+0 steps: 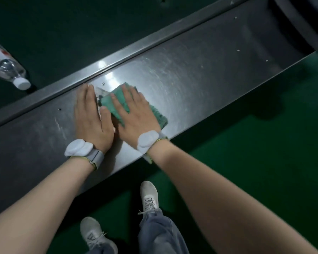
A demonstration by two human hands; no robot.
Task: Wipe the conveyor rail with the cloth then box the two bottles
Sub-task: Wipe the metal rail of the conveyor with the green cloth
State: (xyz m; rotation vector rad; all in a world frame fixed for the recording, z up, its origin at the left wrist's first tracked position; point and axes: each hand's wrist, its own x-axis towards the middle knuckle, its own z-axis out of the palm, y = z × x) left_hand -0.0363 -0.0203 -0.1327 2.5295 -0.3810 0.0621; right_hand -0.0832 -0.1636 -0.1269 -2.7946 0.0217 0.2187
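A folded green cloth [159, 115] lies on the steel conveyor rail [200, 77], which runs diagonally across the head view. My right hand [136, 114] presses flat on top of the cloth, fingers spread. My left hand [91, 114] lies flat on the bare rail just left of it, its thumb touching the cloth's edge. One clear plastic bottle [6, 66] with a white cap lies on its side on the dark belt at the far left, partly cut off by the frame. No second bottle and no box are in view.
The dark conveyor belt [62, 33] lies beyond the rail's raised lip. A dark curved machine part [301, 19] sits at the rail's top right end. Green floor [264, 143] and my two shoes are below the rail's near edge.
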